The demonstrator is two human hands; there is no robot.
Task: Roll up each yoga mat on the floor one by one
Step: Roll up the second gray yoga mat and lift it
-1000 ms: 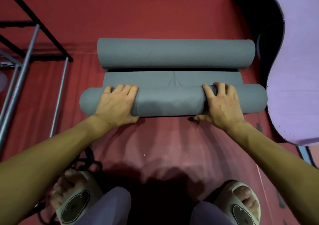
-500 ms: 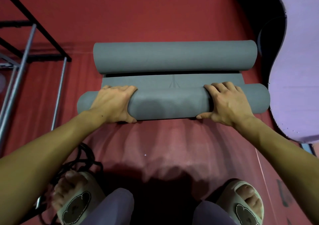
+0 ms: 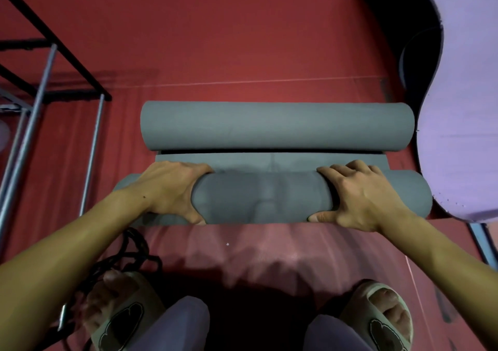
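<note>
A grey yoga mat lies on the red floor, wound into a thick near roll (image 3: 264, 197). A narrow flat strip of the same mat (image 3: 242, 159) shows just beyond it. My left hand (image 3: 172, 189) grips the roll's left part, fingers curled over the top, thumb at the near side. My right hand (image 3: 361, 194) grips the right part the same way. Behind the strip lies a second grey mat roll (image 3: 275, 125), fully rolled, parallel to the first and close to it.
A lilac mat (image 3: 463, 108) with a dark underside curls up at the right, touching the near roll's end. A black and silver metal rack (image 3: 35, 103) stands at the left. A dark cord (image 3: 129, 259) lies by my left sandal. Red floor (image 3: 242, 41) stretches beyond.
The near roll has turned away from me, and the flat strip between the two rolls has grown narrower. Both hands have shifted forward over the roll's top.
</note>
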